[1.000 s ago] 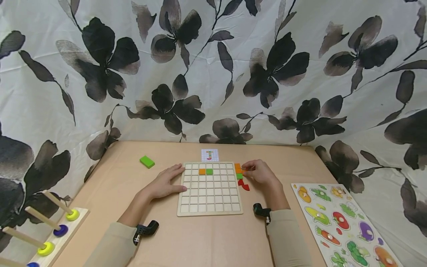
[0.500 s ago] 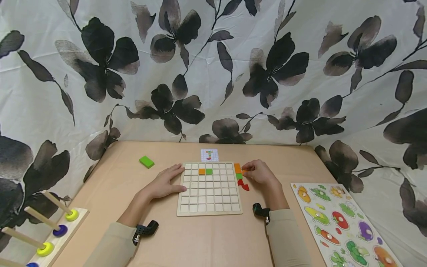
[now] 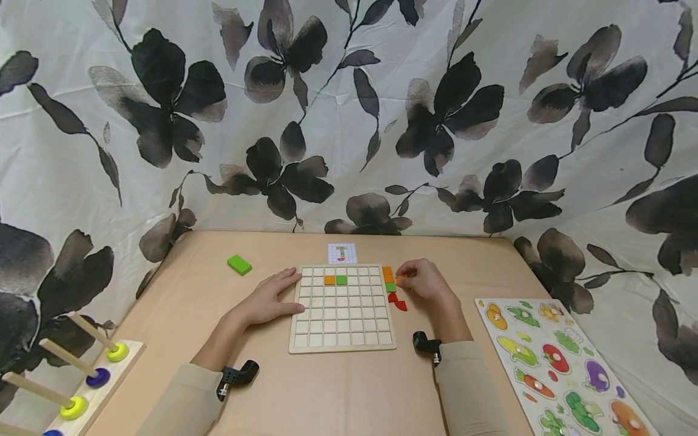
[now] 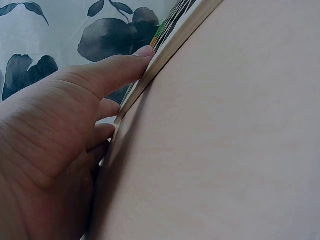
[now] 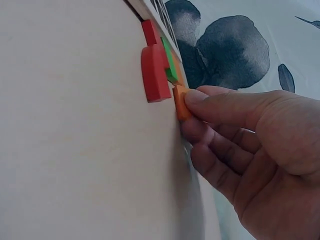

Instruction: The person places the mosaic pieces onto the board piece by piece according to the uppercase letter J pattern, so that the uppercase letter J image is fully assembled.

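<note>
A wooden grid board lies flat on the table, with an orange square and a green square side by side in its upper rows. My left hand rests along the board's left edge, its thumb extended onto the rim and the other fingers against the side. At the board's right side, my right hand pinches an orange block between thumb and fingers. Beside the board near that hand lie orange pieces, a green block and red pieces, one with a curved side.
Behind the board lies a small gridded card with a coloured J-shaped pattern. A green block sits at the back left. A peg stand with rings is at the front left, and a vegetable puzzle board at the right.
</note>
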The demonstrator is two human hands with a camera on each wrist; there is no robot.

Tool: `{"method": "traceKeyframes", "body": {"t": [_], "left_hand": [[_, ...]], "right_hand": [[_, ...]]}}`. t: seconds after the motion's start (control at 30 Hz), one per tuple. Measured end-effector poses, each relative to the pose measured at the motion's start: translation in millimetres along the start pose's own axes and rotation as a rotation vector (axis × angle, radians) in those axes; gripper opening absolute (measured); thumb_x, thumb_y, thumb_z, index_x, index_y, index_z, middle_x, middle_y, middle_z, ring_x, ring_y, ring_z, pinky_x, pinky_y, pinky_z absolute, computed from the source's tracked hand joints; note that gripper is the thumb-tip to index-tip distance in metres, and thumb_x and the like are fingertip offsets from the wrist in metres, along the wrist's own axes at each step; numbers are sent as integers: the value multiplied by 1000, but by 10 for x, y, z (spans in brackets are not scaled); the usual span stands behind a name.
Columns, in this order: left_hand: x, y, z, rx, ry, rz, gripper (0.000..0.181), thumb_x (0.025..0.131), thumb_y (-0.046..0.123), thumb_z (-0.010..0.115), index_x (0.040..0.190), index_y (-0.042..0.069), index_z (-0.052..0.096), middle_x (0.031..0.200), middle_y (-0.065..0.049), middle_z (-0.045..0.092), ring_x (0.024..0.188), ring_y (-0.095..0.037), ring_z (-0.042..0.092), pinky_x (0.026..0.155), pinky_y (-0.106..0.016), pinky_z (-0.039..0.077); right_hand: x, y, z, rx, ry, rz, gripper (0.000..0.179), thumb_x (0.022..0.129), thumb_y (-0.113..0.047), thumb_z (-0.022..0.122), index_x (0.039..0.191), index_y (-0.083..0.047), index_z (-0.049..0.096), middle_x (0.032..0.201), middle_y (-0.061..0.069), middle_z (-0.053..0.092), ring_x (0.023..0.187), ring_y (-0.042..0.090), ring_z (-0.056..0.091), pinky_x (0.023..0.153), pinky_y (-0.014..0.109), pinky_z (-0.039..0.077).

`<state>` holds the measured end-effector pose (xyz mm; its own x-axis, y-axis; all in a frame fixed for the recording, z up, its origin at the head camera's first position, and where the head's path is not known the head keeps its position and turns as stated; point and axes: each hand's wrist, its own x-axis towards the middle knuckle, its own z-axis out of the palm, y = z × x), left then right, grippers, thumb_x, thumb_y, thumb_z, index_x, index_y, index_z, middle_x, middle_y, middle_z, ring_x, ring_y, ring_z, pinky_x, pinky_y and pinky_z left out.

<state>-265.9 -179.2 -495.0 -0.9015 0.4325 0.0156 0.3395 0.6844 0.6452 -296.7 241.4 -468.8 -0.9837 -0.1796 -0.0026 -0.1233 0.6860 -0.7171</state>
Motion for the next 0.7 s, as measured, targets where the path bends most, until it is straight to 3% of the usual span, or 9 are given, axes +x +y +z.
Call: {"method": "traceKeyframes", "body": {"t": [0.2,0.37,0.5,0.7], "left_hand": [[-6,14,-13,-2,-4,3,91,88,52,79,160,12,42,173,-14,25,160,-41,17,127,-65,17],[-19,20,-19,-6,-4,4,91,88,51,79,160,11,42,173,-15,25,160,-42,17,126,-65,17],[-16,18,-15,-4,-3,3,90,88,51,79,160,11,42,173,-14,25,160,-41,17,126,-66,17],[-11,12,-9,0,0,4,90,88,52,78,160,12,42,173,-14,25,160,-42,17,126,-66,17]], "right_hand": [[-5,-14,-54,45,0,1,13,95,-1,72,108,-1,76,89,10,70,76,21,63,67,26,54],[-4,-38,-63,66,5,5,16,97,-3,71,112,0,75,93,11,70,76,22,62,64,26,54],[-1,-57,-50,123,20,9,18,98,-5,70,116,-1,75,103,12,73,85,24,63,71,25,56],[-8,-110,-28,298,28,41,22,100,-10,69,121,-3,76,116,14,71,100,29,61,79,24,59]]}}
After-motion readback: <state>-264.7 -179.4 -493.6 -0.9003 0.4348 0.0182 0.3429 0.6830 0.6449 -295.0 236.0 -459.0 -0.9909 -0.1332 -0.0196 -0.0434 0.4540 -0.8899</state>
